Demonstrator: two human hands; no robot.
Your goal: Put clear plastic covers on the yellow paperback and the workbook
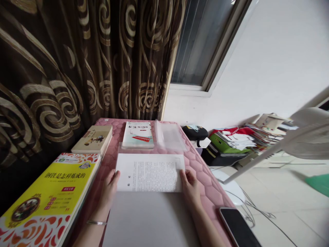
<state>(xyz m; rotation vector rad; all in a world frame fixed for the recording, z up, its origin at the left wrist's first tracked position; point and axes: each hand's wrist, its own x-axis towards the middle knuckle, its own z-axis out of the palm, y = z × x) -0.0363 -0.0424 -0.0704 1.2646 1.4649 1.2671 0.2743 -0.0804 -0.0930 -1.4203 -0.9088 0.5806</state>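
An open book lies before me, its far page printed with text that runs sideways. Its near half is a plain grey sheet. Around the far page shows the edge of a clear plastic cover. At the left edge of the page, my left hand is closed on the book with the thumb along the side. My right hand pinches the opposite edge, thumb on top and fingers curled. Just beyond sits a white book with a red design, beside several clear plastic covers.
Stacked books stand on the left: a thick yellow one and a beige one. A phone lies at the right edge of the pink quilted surface. A white fan and cables are on the floor side.
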